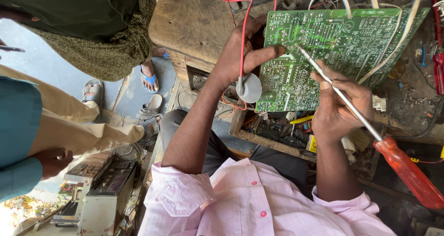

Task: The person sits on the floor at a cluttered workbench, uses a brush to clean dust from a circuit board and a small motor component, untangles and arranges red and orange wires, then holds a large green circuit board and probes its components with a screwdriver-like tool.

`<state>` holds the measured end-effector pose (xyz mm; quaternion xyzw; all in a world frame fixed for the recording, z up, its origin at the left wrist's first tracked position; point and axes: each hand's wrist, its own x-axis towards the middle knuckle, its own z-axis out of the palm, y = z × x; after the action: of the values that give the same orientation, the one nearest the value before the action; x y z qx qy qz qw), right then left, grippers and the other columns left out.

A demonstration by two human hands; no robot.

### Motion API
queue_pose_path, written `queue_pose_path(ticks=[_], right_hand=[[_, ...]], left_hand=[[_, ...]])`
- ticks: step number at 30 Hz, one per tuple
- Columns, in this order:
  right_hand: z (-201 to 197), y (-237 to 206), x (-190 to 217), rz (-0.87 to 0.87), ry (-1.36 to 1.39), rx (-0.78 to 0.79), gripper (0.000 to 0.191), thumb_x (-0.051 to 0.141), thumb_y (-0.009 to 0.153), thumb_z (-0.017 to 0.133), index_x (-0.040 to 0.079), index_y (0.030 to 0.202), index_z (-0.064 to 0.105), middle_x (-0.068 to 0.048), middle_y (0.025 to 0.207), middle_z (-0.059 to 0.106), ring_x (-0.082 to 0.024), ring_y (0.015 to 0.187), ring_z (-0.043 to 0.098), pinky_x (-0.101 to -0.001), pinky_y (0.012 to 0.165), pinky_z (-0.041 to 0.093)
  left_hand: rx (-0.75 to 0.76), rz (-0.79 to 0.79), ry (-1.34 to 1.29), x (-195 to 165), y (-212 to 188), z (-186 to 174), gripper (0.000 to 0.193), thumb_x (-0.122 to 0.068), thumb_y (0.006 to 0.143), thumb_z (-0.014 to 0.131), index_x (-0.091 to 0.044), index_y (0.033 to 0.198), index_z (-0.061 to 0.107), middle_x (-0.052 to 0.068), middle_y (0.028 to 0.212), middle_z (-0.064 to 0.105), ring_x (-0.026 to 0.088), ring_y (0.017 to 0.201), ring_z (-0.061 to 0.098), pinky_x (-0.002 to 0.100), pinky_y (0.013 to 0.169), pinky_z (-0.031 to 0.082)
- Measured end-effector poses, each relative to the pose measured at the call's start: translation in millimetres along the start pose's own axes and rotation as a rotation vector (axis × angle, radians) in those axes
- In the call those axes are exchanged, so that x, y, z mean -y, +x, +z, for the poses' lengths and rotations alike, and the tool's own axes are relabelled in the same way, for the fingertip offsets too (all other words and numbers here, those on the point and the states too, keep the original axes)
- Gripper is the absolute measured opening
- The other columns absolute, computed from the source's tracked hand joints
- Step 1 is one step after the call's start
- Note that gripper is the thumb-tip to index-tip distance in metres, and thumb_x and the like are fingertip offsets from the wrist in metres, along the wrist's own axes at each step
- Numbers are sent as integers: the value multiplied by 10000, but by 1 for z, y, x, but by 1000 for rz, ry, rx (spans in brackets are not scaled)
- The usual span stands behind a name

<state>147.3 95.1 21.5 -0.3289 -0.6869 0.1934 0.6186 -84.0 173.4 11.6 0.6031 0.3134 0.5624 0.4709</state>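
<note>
A: Big green circuit board [333, 51] up in the upper right of the frame. Tipped up on its edge over the messy wooden workbench [194, 23]. Probably tipped like that to show its shiny solder side.

B: Held up by the left hand [240, 55]. Thumb [266, 55] pressed flat on the board's left edge, other fingers hidden behind. Closed tight on the board, so no wobble.

A: Red wire [243, 32] hanging down across that hand, with a round grey cap [249, 87] at its end, just under the thumb.

B: Right hand [340, 104] in the middle right, curled snug around a long screwdriver [370, 129]. Pinched low on the metal shaft, like a pencil, maybe for careful poking.

A: Metal tip touching the board near its upper left part. Red see-through handle sticking out toward the lower right corner.

B: Open drawer [277, 129] full of little parts right below the board.

A: Other people standing at the upper left, feet in sandals [149, 79]. Old grey machine [108, 194] down at the lower left.
</note>
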Motion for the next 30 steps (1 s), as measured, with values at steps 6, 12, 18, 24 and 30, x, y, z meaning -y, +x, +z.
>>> queue_pose_path(ticks=[6, 12, 18, 24, 30], right_hand=[[-1, 2, -2, -25, 23, -9, 168, -147, 1109, 554, -63, 1176, 425, -346, 1208, 660, -415, 1188, 717, -444, 939, 630], [-4, 1, -4, -30, 11, 25, 161, -149, 1106, 557, -62, 1152, 430, -347, 1213, 664, -425, 1177, 722, -444, 928, 631], [-5, 1, -5, -34, 18, 19, 154, -133, 1106, 561, -69, 1156, 430, -352, 1212, 657, -435, 1182, 714, -450, 918, 631], [-5, 2, -4, -44, 22, 24, 155, -123, 1103, 565, -67, 1157, 432, -346, 1216, 661, -427, 1185, 712, -458, 923, 631], [-5, 2, 0, -24, 22, 22, 151, -139, 1099, 562, -78, 1166, 441, -354, 1231, 647, -437, 1199, 703, -460, 930, 627]], left_hand=[[-2, -23, 3, 1, 2, 1, 585, -183, 868, 831, 35, 1363, 607, 125, 1144, 768, 153, 1007, 745, 327, 891, 641], [-18, -39, 62, 1, 2, 2, 585, -198, 847, 835, 28, 1346, 628, 121, 1127, 775, 158, 991, 756, 337, 891, 644], [-10, -34, -18, 1, 1, 4, 576, -191, 860, 823, 36, 1349, 620, 129, 1150, 768, 165, 1019, 749, 345, 909, 639], [-14, -42, 24, 2, 1, 5, 572, -184, 856, 826, 35, 1345, 624, 122, 1134, 772, 161, 1004, 752, 338, 900, 637], [-5, -38, -29, 1, 1, 5, 555, -162, 869, 818, 38, 1348, 620, 124, 1156, 766, 162, 1034, 744, 345, 926, 632]])
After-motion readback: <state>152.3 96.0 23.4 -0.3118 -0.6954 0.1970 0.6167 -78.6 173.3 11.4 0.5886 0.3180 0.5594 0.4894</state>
